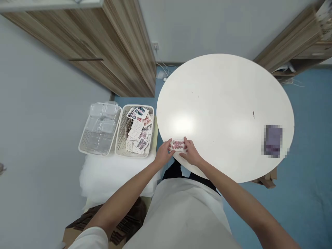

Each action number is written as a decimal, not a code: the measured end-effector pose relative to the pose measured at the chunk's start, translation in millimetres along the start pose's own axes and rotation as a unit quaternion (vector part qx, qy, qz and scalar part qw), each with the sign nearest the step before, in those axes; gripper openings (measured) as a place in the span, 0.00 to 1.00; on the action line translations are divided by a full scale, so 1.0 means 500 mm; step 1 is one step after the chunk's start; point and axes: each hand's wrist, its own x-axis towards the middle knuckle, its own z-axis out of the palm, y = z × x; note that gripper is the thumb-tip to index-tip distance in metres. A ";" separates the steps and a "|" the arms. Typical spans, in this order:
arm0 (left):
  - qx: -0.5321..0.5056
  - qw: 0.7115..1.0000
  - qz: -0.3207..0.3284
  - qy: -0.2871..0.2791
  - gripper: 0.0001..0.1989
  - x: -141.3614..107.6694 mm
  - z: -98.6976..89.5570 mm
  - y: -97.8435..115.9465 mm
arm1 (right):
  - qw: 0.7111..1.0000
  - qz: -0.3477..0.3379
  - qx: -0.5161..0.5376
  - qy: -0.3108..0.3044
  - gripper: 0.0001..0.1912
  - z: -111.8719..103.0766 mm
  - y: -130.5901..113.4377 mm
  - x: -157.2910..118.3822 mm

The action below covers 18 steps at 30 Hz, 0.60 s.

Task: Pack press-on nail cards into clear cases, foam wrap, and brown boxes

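Observation:
At the near left edge of the white table [220,79], I hold a small card of press-on nails [177,145] with two rows of pink and red nails. My left hand [164,153] grips its left end between thumb and fingers. On the opposite end, the thumb and fingers of my right hand [192,153] are closed. The card faces up towards me, and whether a clear case surrounds it I cannot tell. To the left, a white basket [118,143] contains many loose printed cards [141,112], several with dark, pink or purple nails.
Another white basket [82,145] further left carries clear plastic packs [102,126]. White foam wrap [111,176] lies just below both baskets. A blurred purple object [273,140] rests on the table's right side. A wooden cabinet [116,48] stands at the upper left.

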 end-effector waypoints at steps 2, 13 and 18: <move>0.029 1.000 -0.002 -0.001 0.29 0.012 -0.006 -0.009 | 1.000 -0.005 -0.016 0.004 0.44 0.011 -0.003 0.011; 0.124 0.992 0.009 0.005 0.29 0.030 -0.009 -0.036 | 0.986 -0.092 -0.134 0.046 0.38 0.039 0.000 0.015; 0.124 0.992 0.024 0.002 0.29 0.026 -0.012 -0.037 | 0.984 -0.096 -0.148 0.038 0.36 0.036 0.005 0.015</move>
